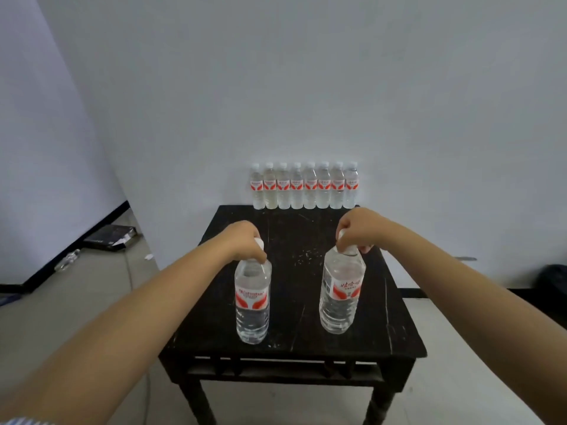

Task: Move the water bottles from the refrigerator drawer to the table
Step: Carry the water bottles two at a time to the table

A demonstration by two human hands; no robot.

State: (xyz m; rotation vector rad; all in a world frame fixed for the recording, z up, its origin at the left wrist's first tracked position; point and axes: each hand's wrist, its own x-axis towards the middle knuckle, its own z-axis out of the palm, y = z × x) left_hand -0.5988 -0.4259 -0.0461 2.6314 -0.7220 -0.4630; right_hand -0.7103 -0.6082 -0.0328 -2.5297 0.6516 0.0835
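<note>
The fingers [256, 254] of the left hand [242, 240] are curled tight round the white cap and neck of a clear plastic water bottle with a red-and-white label [252, 305], holding it by the top. The fingers [342, 237] of the right hand [357, 230] pinch the cap and neck of a second clear plastic water bottle with a red-and-white label [341, 289] in the same way. The left-hand bottle stands nearly upright and the right-hand one tilts a little; whether their bases touch the wood or hang just above it I cannot tell. They are well apart from each other, over the near half of the black wooden tabletop [294, 271], which is scratched and flecked with pale marks.

Along the far edge of the tabletop, against the pale wall, stands a row of eight like water bottles [304, 186], upright and side by side, touching or nearly so.

On the grey floor to the left lie a dark flat box [110, 237] and, nearer, a clear bottle on its side [68, 259]. A dark shape [553, 279] sits at the right edge by the wall.
</note>
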